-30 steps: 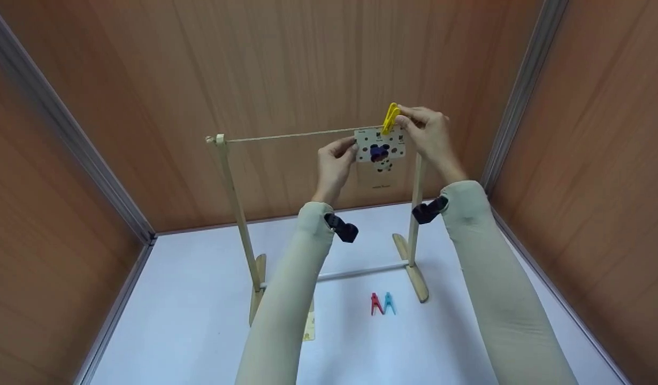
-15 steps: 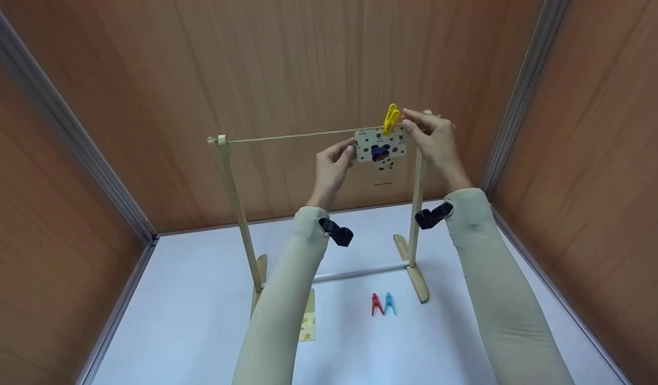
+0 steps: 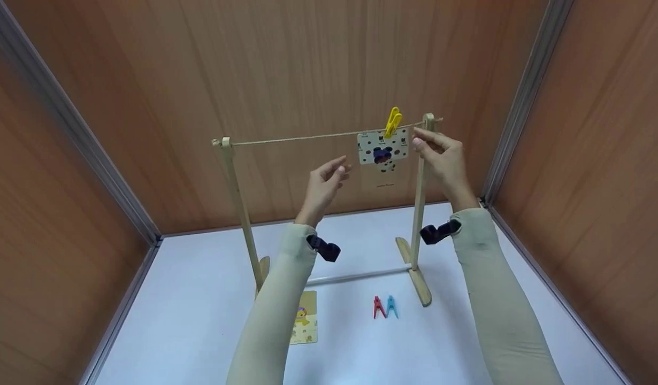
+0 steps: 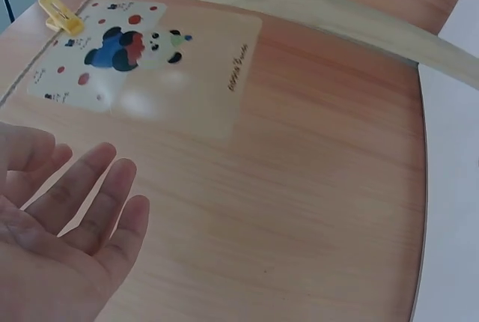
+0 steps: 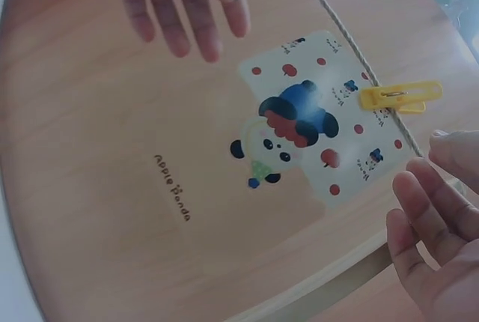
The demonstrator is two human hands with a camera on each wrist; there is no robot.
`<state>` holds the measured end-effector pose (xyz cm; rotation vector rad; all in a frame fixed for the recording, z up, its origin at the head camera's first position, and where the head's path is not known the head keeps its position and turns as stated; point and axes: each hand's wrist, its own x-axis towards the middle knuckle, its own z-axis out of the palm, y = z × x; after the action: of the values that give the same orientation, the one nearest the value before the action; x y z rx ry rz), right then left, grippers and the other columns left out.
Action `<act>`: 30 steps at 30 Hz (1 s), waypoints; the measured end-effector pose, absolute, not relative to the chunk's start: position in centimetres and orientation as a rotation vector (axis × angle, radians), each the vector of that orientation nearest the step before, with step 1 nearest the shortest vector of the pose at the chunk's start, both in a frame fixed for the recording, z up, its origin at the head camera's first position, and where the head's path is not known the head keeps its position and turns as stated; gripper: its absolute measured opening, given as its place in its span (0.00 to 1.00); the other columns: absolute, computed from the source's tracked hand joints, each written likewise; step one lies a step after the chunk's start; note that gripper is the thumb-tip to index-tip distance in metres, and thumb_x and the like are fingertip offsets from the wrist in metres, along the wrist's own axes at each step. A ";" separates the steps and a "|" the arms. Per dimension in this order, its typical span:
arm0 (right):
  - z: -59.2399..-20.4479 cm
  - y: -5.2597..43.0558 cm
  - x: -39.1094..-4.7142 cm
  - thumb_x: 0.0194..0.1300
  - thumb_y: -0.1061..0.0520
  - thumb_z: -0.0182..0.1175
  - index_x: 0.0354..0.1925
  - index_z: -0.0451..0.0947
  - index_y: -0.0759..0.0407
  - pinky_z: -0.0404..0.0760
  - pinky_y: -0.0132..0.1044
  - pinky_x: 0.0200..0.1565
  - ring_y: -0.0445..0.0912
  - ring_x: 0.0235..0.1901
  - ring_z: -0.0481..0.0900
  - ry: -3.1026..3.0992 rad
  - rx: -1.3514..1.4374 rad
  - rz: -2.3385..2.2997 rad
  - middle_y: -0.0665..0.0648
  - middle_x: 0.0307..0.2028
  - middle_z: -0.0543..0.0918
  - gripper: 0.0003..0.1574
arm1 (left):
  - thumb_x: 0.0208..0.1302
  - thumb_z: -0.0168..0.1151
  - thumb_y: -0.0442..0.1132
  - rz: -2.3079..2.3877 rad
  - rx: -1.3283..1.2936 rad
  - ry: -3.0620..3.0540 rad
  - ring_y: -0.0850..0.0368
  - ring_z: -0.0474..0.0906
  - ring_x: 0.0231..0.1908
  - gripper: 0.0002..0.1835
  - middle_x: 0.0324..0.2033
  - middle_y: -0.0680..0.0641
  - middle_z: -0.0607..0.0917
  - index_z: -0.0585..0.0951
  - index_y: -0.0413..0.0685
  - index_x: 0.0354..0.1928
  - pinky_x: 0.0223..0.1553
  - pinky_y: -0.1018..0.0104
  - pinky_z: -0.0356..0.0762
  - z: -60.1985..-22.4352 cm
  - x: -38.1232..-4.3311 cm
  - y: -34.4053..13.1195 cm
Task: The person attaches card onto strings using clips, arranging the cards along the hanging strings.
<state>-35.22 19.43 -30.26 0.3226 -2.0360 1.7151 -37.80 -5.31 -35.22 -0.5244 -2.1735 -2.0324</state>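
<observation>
A card with a panda picture (image 3: pixel 383 147) hangs upside down from a cord (image 3: pixel 297 139), its edge clipped there by a yellow clothespin (image 3: pixel 392 123). The lower part of the card is tan, close to the wall's colour, with "Apple Panda" lettered on it in the right wrist view. My left hand (image 3: pixel 324 187) is left of the card, apart from it, fingers loosely bent around nothing; the left wrist view shows them spread. To the right of the card, close to its edge and the cord, is my right hand (image 3: pixel 445 163), its fingers relaxed and holding nothing.
The cord runs between two wooden posts (image 3: pixel 418 214) with flat feet, joined low down by a white bar (image 3: pixel 361 275). On the white table lie a red clothespin (image 3: pixel 379 307), a blue clothespin (image 3: pixel 392 307) and a yellow card (image 3: pixel 306 321), partly behind my left sleeve. Wood panels enclose the table.
My right hand has let go of the yellow clothespin and moved right and down. The left hand has released the panda card and drawn back down and left. The card stays hanging.
</observation>
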 end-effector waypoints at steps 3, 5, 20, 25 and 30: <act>-31.6 19.9 -35.7 0.68 0.55 0.59 0.58 0.76 0.61 0.79 0.28 0.48 0.45 0.46 0.80 -2.038 0.305 1.759 0.55 0.49 0.81 0.23 | 0.74 0.48 0.38 -2.023 -0.527 -2.201 0.49 0.78 0.54 0.19 0.56 0.38 0.80 0.72 0.43 0.64 0.56 0.57 0.75 -36.1 -37.7 -6.0; -32.2 20.1 -35.6 0.67 0.53 0.59 0.59 0.76 0.60 0.78 0.28 0.50 0.43 0.46 0.80 -2.049 0.298 1.774 0.53 0.49 0.82 0.24 | 0.74 0.48 0.38 -2.011 -0.530 -2.216 0.48 0.78 0.54 0.19 0.56 0.38 0.80 0.72 0.44 0.64 0.57 0.55 0.74 -36.7 -37.6 -6.5; -37.8 20.9 -34.4 0.63 0.42 0.61 0.61 0.75 0.55 0.77 0.37 0.55 0.39 0.48 0.80 -2.243 0.162 1.823 0.59 0.57 0.79 0.32 | 0.73 0.51 0.40 -1.941 -0.355 -2.402 0.49 0.77 0.54 0.18 0.53 0.43 0.81 0.75 0.43 0.60 0.57 0.51 0.73 -43.0 -36.7 -9.8; -40.5 20.8 -34.3 0.64 0.42 0.61 0.60 0.75 0.57 0.77 0.31 0.53 0.37 0.46 0.79 -2.289 0.130 1.846 0.60 0.56 0.80 0.31 | 0.72 0.51 0.39 -1.908 -0.281 -2.458 0.50 0.78 0.50 0.16 0.49 0.43 0.84 0.78 0.44 0.57 0.54 0.53 0.75 -45.8 -36.3 -11.2; -43.3 20.8 -34.1 0.66 0.45 0.60 0.60 0.75 0.61 0.77 0.27 0.48 0.35 0.42 0.80 -2.313 0.120 1.882 0.58 0.52 0.82 0.30 | 0.72 0.52 0.39 -1.894 -0.250 -2.497 0.46 0.78 0.51 0.15 0.48 0.41 0.84 0.79 0.41 0.54 0.53 0.54 0.75 -48.3 -35.8 -12.5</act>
<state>-34.09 20.78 -43.33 0.1203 -2.3126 1.8820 -35.83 -12.51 -48.31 -0.2497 -2.4971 -1.8936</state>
